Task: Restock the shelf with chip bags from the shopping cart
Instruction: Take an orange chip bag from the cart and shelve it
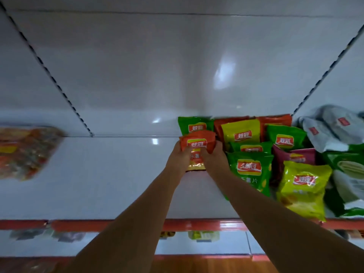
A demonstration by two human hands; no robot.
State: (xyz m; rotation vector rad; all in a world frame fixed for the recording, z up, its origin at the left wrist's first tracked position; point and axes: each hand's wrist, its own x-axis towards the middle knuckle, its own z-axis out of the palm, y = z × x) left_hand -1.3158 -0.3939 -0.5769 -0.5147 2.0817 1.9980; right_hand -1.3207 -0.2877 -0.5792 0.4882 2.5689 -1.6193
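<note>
An orange chip bag [198, 143] stands upright on the white shelf [118, 174], held from both sides. My left hand [178, 157] grips its left edge and my right hand [215, 157] grips its right edge. It sits just left of a group of several green, yellow, orange and purple chip bags [250, 168] packed on the right part of the shelf. A green bag [194, 125] stands right behind the orange one. The shopping cart is out of view.
Grey-white packets [331, 129] and green-white packs [348, 180] fill the bay to the right. A blurred orange pack [25, 152] lies at the far left. The shelf has a red front strip [118, 225]; a lower shelf with small items shows beneath.
</note>
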